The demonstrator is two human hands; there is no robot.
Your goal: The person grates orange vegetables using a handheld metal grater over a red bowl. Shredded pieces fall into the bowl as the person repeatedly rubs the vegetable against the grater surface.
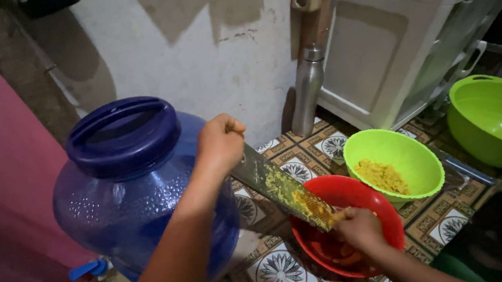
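Flat metal grater (pixel 283 190) slants between the hands, top end in the left hand (pixel 220 142), low end over the red bowl (pixel 386 207) under the right hand (pixel 357 227). Small green bowl (pixel 414 150) just beyond the right hand holds yellow gratings; red bowl contents mostly hidden. Left hand fisted tight around the grater top; right hand's fingers curl, pressing a small yellow piece (pixel 339 215) against the grater.

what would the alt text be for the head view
A person's left hand holds a flat metal grater slanted over a red bowl while the right hand rubs something yellow on it; a green bowl of yellow gratings sits beside, on patterned tiles.
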